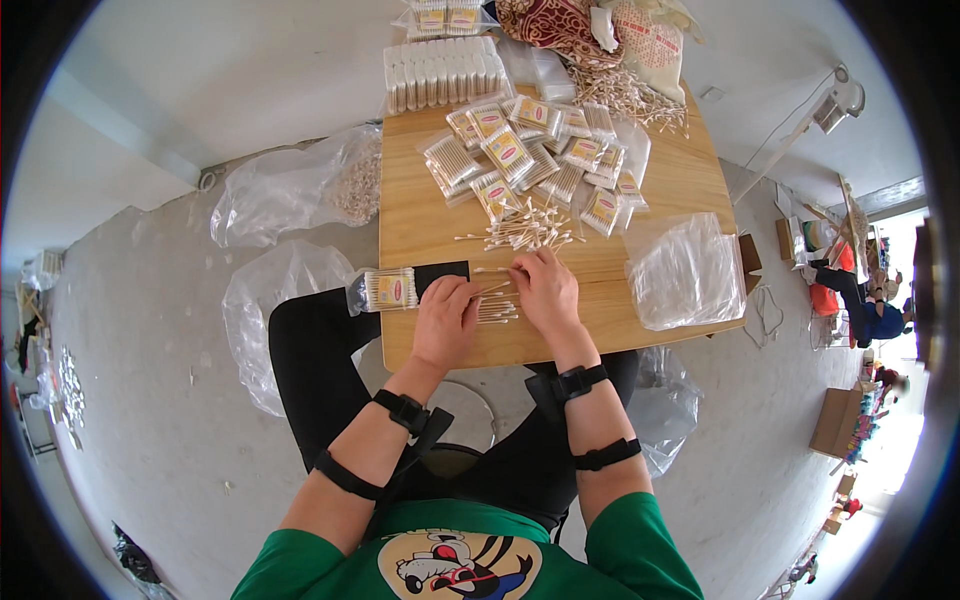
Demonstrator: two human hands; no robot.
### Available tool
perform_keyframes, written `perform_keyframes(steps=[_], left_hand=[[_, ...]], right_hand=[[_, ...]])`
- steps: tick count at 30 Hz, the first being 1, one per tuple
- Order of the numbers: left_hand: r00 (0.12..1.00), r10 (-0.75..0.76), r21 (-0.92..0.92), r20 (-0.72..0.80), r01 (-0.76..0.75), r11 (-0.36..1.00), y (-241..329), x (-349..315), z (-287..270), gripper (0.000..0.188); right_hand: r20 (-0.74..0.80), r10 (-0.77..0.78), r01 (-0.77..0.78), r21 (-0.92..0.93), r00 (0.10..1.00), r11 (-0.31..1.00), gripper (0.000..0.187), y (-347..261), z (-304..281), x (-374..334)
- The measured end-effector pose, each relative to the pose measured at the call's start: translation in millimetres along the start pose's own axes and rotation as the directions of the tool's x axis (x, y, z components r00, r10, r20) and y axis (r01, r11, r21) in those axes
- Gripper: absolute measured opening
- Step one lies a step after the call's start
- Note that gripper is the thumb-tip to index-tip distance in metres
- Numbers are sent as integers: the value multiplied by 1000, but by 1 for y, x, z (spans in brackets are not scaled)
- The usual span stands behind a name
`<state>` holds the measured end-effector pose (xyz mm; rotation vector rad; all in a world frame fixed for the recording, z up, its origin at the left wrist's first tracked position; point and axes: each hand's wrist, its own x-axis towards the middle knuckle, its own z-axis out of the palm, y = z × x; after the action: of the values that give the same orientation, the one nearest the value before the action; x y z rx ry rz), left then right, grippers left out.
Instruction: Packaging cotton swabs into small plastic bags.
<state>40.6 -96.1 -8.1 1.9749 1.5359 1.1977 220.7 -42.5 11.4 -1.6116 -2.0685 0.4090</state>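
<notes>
Near the front edge of the wooden table, both hands work over a small row of cotton swabs [497,308]. My left hand [447,322] is closed, its fingertips at the left ends of these swabs. My right hand [546,292] has its thumb and forefinger pinched on a swab at the right ends. Just beyond the fingers lies a loose heap of cotton swabs [530,228]. To the left of my left hand, a packet of swabs [390,289] in a clear bag with a yellow label lies at the table edge, by a black flat piece [440,270].
Several filled swab packets [508,152] are piled mid-table. A block of bundled swabs [443,72] stands far left, and more loose swabs [635,98] spill from a sack [650,45] far right. Clear plastic bags [686,272] lie on the right. Large plastic bags [290,195] rest on the floor.
</notes>
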Motion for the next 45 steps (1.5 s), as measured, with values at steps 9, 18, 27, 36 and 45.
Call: perform_keyframes(steps=[9,18,27,36,45], left_hand=[[997,-73,-1,37,73,997,-1,20,-4,14],[995,-7,9,100,7,1000,-6,19,-5,24],[997,-9,88,-73,16,996,0,29,10,19],[991,-46,199,127,20,980,-6,36,3,7],[971,-176,103,165,160,982,-5,32,-6,3]], right_hand=[[-7,-37,38,134,999,990,6,3,-14,-23],[-22,-37,40,166,999,985,6,-5,-8,-26],[-133,19,-11,55,991,998,10,2,0,-12],[-83,24,-24,7,996,1000,7,8,-8,-11],[-72,13,-12,12,997,1000,6,24,-11,-17]])
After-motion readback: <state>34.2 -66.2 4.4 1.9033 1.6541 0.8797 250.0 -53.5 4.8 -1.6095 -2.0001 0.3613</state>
